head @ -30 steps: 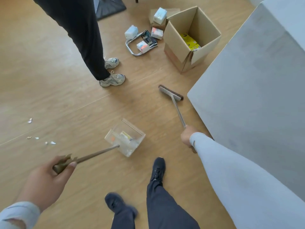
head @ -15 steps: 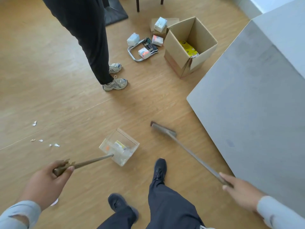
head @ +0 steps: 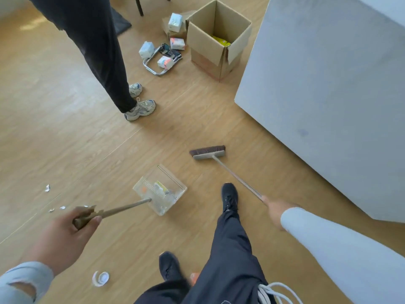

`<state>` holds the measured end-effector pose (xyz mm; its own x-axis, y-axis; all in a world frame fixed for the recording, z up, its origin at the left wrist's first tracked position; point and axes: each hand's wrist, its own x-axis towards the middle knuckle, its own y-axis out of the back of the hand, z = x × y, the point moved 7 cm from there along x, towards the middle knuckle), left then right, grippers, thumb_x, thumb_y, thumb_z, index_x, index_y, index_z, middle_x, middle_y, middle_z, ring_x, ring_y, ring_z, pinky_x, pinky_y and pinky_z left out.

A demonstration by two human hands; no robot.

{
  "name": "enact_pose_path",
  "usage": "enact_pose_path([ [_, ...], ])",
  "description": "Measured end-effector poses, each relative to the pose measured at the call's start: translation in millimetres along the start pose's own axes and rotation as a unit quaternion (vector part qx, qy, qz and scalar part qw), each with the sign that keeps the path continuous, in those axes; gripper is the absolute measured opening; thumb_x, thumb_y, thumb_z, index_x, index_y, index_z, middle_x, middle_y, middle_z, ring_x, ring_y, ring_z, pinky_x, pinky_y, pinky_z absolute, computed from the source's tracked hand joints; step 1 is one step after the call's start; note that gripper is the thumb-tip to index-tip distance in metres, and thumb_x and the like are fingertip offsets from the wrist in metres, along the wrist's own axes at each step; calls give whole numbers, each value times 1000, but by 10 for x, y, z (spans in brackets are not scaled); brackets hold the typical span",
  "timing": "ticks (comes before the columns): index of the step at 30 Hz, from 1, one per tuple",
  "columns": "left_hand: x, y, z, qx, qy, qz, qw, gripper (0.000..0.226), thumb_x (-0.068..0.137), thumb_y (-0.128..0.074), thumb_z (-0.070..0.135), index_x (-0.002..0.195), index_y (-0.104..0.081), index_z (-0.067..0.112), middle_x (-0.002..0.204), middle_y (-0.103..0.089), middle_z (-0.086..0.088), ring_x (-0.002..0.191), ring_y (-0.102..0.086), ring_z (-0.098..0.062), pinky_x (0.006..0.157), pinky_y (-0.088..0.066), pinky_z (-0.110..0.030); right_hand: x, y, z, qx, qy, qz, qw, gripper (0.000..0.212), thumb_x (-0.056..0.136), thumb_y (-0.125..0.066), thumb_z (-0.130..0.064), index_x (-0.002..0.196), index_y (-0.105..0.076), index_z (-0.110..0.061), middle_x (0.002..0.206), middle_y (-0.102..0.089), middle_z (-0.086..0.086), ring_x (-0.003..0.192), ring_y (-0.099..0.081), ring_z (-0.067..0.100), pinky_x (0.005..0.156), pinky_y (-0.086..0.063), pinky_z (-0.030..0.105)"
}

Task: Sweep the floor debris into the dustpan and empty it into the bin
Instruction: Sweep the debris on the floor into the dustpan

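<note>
My left hand [head: 63,233] grips the long handle of a clear plastic dustpan [head: 161,189], which rests on the wooden floor in front of me with some scraps inside. To its right, my right hand [head: 275,210] holds the thin handle of a broom whose brown brush head [head: 207,152] lies on the floor. White paper bits [head: 47,188] and more scraps [head: 57,209] lie on the floor to the left. A round white lid-like piece [head: 100,278] lies near my left foot. An open cardboard box [head: 219,38] stands at the back.
Another person's legs and sneakers [head: 140,109] stand behind the dustpan. A large grey block [head: 328,95] fills the right side. Small packets and a metal frame [head: 163,59] lie left of the box. A dark mat [head: 120,25] and chair legs are at the top.
The broom head has swung right and away from the dustpan, and my right hand has risen along the handle. The view moved closer to the box; the dustpan barely moved.
</note>
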<state>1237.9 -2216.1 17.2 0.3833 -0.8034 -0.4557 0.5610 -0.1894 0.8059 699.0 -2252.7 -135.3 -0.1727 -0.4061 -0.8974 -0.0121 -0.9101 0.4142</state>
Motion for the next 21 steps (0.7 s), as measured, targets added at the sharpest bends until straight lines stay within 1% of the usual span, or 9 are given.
enact_pose_path([
  [3, -205, 50, -215, 39, -26, -20, 999, 6, 92, -70, 35, 95, -68, 30, 59, -63, -1, 55, -62, -26, 54, -47, -31, -773, -553, 161, -50, -30, -46, 997, 90, 85, -41, -2, 157, -8, -44, 103, -49, -6, 79, -56, 16, 77, -53, 32],
  [6, -337, 90, -402, 34, -42, -20, 998, 9, 92, -71, 35, 96, -69, 28, 64, -65, 1, 61, -63, -24, 61, -51, -35, -1167, -867, 224, -75, -43, -51, 995, 87, 87, -38, -2, 158, -7, -44, 118, -50, -2, 96, -58, 21, 84, -53, 31],
  [10, -362, -23, -543, 31, -56, -39, 997, 10, 92, -71, 30, 97, -72, 21, 66, -65, -1, 64, -62, -26, 63, -50, -37, -1449, -998, 514, 56, -53, -27, 997, 64, 103, -37, -20, 159, -16, -44, 151, -44, -9, 126, -55, 20, 101, -45, 27],
  [12, -350, -101, -571, 41, -58, -53, 996, 12, 92, -71, 34, 98, -71, 23, 67, -66, 0, 64, -63, -25, 63, -51, -36, -1588, -1041, 704, 119, -69, -7, 991, 59, 105, -39, -27, 158, -19, -41, 159, -38, -9, 133, -51, 18, 104, -41, 26],
  [14, -321, -198, -588, 56, -50, -73, 994, 12, 92, -68, 40, 98, -68, 29, 66, -67, 1, 63, -64, -24, 63, -53, -37, -1674, -1110, 874, 170, -91, 5, 981, 58, 105, -41, -27, 158, -22, -41, 159, -39, -7, 121, -57, 17, 94, -46, 24],
  [15, -298, -242, -587, 58, -46, -82, 994, 12, 92, -67, 42, 97, -67, 31, 66, -67, 2, 63, -64, -23, 64, -54, -37, -1666, -1147, 950, 193, -104, 10, 976, 58, 105, -41, -27, 158, -22, -40, 157, -41, -6, 105, -61, 14, 82, -48, 23],
  [17, -263, -325, -537, 61, -46, -94, 993, 10, 92, -67, 43, 97, -65, 33, 65, -67, 2, 62, -64, -23, 63, -54, -37, -1525, -1174, 1077, 227, -132, 28, 964, 58, 105, -40, -26, 159, -21, -37, 148, -48, -3, 71, -52, 7, 56, -41, 20],
  [19, -253, -411, -451, 65, -55, -102, 991, 10, 92, -68, 43, 95, -65, 33, 64, -67, 1, 61, -64, -23, 61, -53, -36, -1228, -1167, 1108, 253, -159, 38, 954, 60, 103, -42, -25, 160, -23, -31, 127, -53, 0, 62, -49, 11, 49, -36, 23],
  [21, -243, -494, -361, 78, -60, -106, 989, 10, 92, -68, 44, 93, -64, 35, 64, -67, 1, 61, -63, -22, 59, -52, -34, -850, -1162, 992, 271, -175, 35, 946, 60, 99, -46, -20, 158, -30, -22, 105, -58, 4, 60, -57, 19, 45, -40, 22],
])
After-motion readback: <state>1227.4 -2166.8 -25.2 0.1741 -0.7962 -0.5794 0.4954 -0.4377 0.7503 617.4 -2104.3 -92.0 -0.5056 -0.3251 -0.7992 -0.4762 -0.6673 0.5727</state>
